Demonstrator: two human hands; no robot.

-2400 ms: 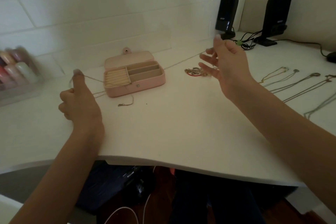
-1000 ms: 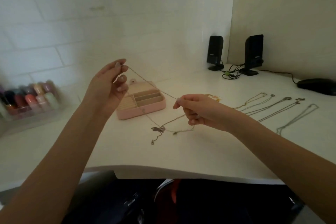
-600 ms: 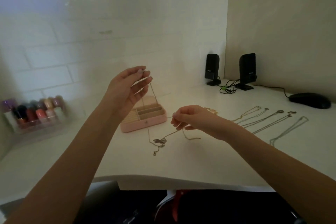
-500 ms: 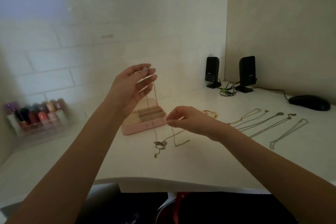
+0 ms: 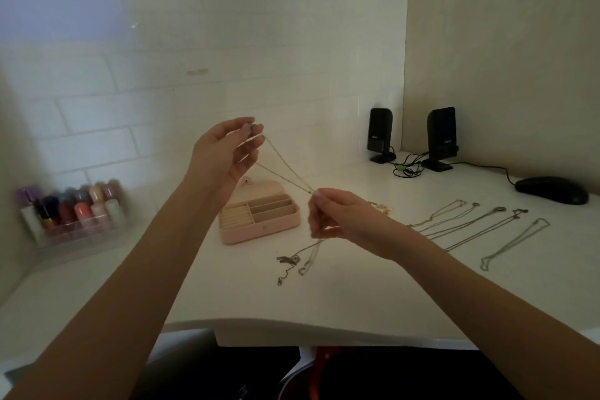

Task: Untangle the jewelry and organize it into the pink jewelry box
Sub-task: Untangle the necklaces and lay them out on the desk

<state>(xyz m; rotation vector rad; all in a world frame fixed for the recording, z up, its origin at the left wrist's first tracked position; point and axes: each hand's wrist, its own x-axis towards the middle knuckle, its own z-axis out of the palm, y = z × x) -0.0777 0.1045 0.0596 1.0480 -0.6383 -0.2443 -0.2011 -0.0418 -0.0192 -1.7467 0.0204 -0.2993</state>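
A thin chain (image 5: pixel 287 167) stretches in two strands between my hands above the desk. My left hand (image 5: pixel 224 154) is raised and pinches its upper end at the fingertips. My right hand (image 5: pixel 337 217) is lower, to the right, and pinches the other end. More chain hangs from my right hand down to a small tangle (image 5: pixel 290 261) lying on the desk. The pink jewelry box (image 5: pixel 259 230) stands open behind, below my left hand, with its ring rolls and compartments showing. Several untangled necklaces (image 5: pixel 470 226) lie in a row at the right.
A clear organiser of nail polish bottles (image 5: pixel 71 211) stands at the left by the wall. Two black speakers (image 5: pixel 412 140) with cables sit in the back corner, a black mouse (image 5: pixel 552 190) to their right. A small gold piece (image 5: pixel 384 208) lies behind my right hand.
My left hand lifted the chain's end high; my right hand came in close and rose slightly, so the chain now runs taut between them. The view tilted upward.
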